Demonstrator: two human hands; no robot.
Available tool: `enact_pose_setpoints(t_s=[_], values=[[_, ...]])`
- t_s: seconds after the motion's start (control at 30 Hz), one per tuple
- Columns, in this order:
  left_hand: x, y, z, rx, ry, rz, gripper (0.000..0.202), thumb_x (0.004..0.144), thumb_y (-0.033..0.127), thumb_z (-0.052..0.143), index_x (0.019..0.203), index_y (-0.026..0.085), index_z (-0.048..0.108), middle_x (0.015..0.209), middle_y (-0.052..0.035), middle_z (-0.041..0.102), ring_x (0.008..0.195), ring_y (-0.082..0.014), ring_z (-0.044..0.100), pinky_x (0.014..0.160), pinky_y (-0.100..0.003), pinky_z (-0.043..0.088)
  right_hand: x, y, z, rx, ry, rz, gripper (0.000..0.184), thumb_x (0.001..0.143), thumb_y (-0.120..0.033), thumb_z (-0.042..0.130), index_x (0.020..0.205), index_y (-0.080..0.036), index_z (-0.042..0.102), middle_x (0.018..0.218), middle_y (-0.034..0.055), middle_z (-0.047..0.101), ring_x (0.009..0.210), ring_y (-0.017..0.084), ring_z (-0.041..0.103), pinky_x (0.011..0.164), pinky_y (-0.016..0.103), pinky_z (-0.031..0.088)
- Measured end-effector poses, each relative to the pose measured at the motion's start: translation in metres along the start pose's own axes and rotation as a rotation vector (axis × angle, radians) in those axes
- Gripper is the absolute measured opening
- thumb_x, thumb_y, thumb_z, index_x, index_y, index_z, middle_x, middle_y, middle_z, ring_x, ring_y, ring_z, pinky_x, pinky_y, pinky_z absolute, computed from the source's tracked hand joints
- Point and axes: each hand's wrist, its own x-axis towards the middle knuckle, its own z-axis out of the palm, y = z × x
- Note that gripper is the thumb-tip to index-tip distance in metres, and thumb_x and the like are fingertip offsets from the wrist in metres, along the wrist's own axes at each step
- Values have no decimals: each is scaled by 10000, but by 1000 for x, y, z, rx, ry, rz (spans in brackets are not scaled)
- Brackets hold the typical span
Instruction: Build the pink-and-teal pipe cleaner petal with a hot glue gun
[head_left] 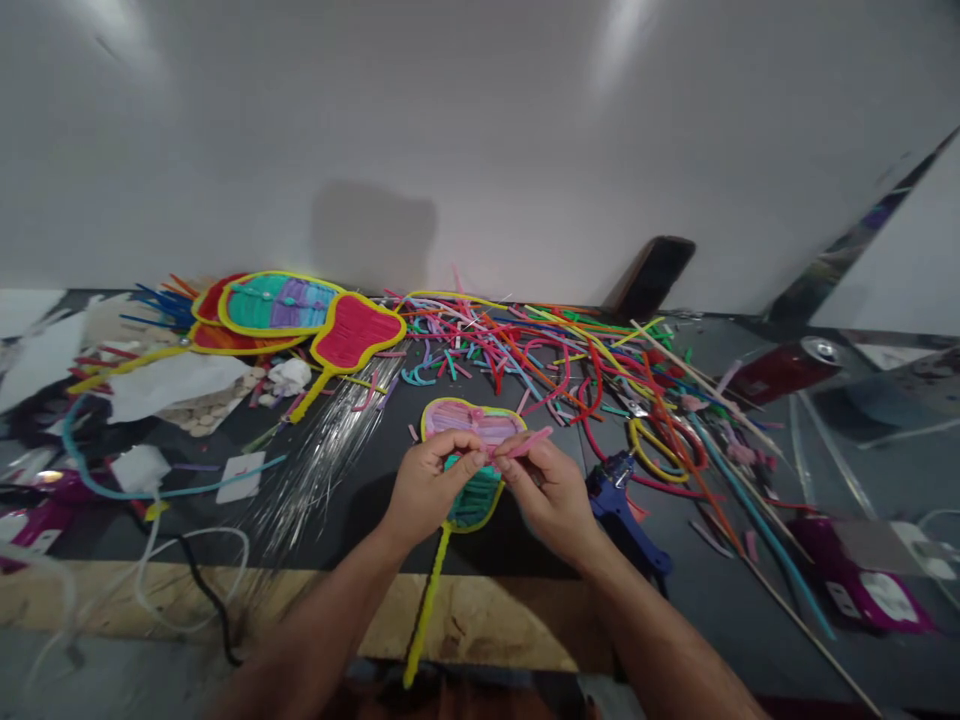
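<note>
A small fan (474, 425) made of pink and teal pipe cleaners, edged in yellow with a long yellow handle (427, 600), lies in front of me on the dark table (360, 480). My left hand (431, 483) is closed in a pinch over the fan's middle. My right hand (546, 485) pinches a short pink pipe cleaner (525, 443) right beside the left fingertips. Both hands meet above the fan's centre.
A blue glue gun (622, 500) lies just right of my right hand. A heap of coloured pipe cleaners (570, 360) spreads behind. Finished fans (300, 315) lie at back left. A phone (651, 275) leans on the wall; a red can (784, 368) lies at right. Silver tinsel (322, 460) lies left.
</note>
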Motion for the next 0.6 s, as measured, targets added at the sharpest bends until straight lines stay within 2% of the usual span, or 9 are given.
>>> enact_pose_setpoints(t_s=[0.2,0.27,0.33,0.4,0.5,0.6], values=[[2,-4,-5,315,-38,295,171,827,166,533,845,200,700,856,-30,730,833,-158,660,813,-272,495,3,3,-1,-256,-17,-179,124,899,-165,517,829,-203,612,784,37,650,739,146,615,682,242,481],[2,-5,-3,389,-51,324,185,807,135,521,834,199,692,847,-38,722,845,-167,653,819,-288,492,3,7,0,-371,-31,-231,138,896,-153,505,807,-197,601,756,38,637,693,141,598,644,233,464],[1,-4,0,390,-49,269,169,780,124,528,807,198,678,815,-25,706,815,-159,644,790,-272,493,3,8,0,-437,-22,-232,139,888,-156,499,784,-194,585,729,35,620,657,141,575,614,235,450],[-1,-2,4,288,-39,140,132,771,145,549,801,195,667,791,-2,693,771,-137,635,751,-240,492,2,8,2,-408,12,-172,124,884,-178,500,789,-194,577,726,28,609,659,141,564,617,240,447],[-2,-2,9,17,-34,-56,108,785,241,594,828,173,666,789,1,685,743,-128,623,725,-224,493,0,5,5,-193,62,8,105,888,-240,519,816,-198,583,735,12,606,673,135,565,639,245,460],[-1,-6,11,-204,-54,-140,209,816,342,593,844,147,664,802,-21,680,762,-144,615,733,-247,496,-2,1,7,44,58,174,139,899,-292,522,828,-196,593,681,-11,585,601,117,541,586,234,455]])
